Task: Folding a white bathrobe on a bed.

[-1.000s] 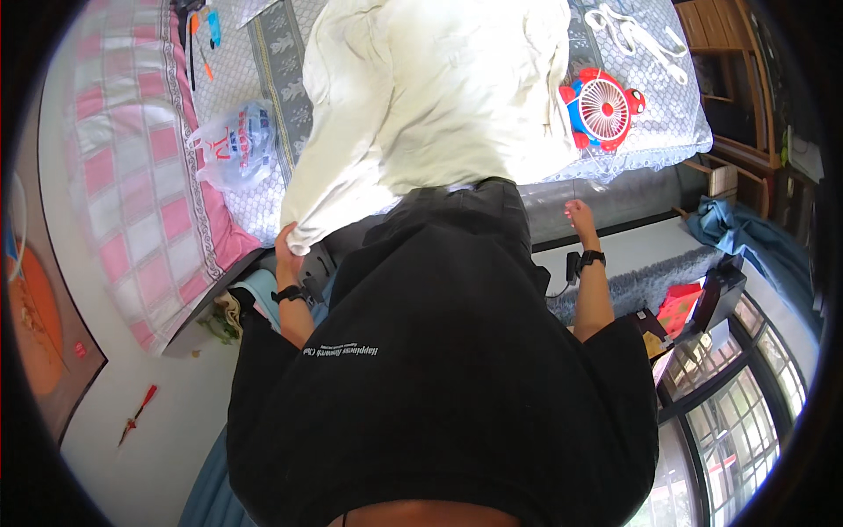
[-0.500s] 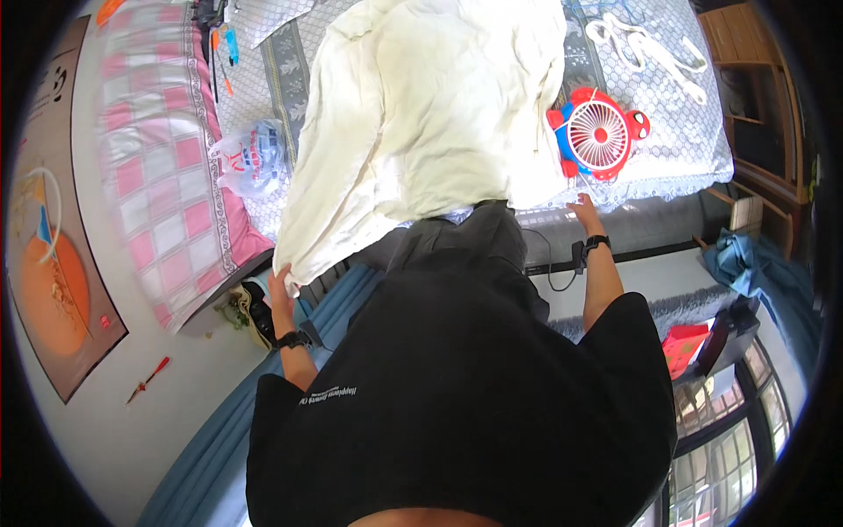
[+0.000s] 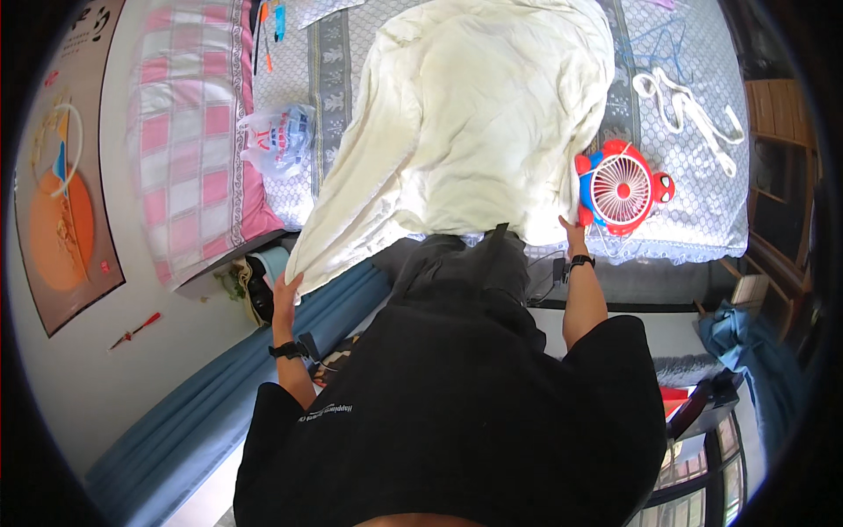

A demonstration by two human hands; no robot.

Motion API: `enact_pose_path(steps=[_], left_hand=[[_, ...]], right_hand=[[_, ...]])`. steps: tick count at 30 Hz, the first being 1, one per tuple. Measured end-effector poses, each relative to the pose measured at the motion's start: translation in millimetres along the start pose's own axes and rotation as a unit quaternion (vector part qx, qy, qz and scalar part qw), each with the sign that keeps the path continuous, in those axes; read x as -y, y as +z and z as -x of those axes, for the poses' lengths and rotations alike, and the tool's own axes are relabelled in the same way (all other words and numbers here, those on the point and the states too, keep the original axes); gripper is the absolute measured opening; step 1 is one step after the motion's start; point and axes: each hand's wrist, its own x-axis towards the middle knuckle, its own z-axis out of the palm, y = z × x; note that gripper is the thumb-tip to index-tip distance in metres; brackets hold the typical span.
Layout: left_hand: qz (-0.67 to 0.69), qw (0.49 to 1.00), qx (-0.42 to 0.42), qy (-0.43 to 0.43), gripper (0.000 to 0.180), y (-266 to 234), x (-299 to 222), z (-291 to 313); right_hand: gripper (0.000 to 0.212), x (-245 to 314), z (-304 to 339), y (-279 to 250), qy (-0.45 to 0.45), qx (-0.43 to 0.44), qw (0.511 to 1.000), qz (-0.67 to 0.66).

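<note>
A large cream garment [image 3: 492, 123], which looks like a long-sleeved top, lies spread and wrinkled on the bed before me. Its left part, shaped like a sleeve, stretches toward me past the bed's near edge, and my left hand [image 3: 286, 297] pinches its end. At the garment's near right corner is my right hand [image 3: 573, 234], its fingers closed on the edge, partly hidden. Just right of that hand lies a small round fan [image 3: 622, 191] with a white grille and a red and blue masked-figure body.
On the left side of the bed [image 3: 694, 224] rests a plastic bag [image 3: 279, 140] beside a pink checked quilt [image 3: 189, 140]. A coiled white strap [image 3: 680, 105] and blue wire hangers [image 3: 659, 48] lie at the right. Blue curtains [image 3: 237, 378] hang at lower left.
My view has shifted, so the bed appears lower and farther right. My right hand has moved left from beside the fan to the garment's corner. My left hand keeps its hold.
</note>
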Motion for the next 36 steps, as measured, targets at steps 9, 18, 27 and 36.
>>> enact_pose_path(steps=[9, 18, 27, 36], left_hand=[[0.147, 0.983, 0.102, -0.049, 0.041, 15.4, 36.7, -78.2], [0.169, 0.973, 0.102, -0.122, 0.037, 34.7, 97.8, -132.3], [0.177, 0.972, 0.088, -0.130, 0.030, 42.4, 120.0, -125.2], [0.124, 0.984, 0.076, -0.103, 0.033, 47.8, 95.0, -100.4]], right_hand=[[0.034, 101.7, 51.4, -6.0, -0.160, -0.003, 0.986, 0.033], [0.027, 109.6, 188.5, -124.8, -0.191, -0.396, 0.894, 0.089], [0.038, 8.3, 190.8, -139.2, 0.119, -0.280, 0.947, 0.101], [0.044, 50.6, 111.8, -81.9, -0.083, -0.329, 0.901, 0.270]])
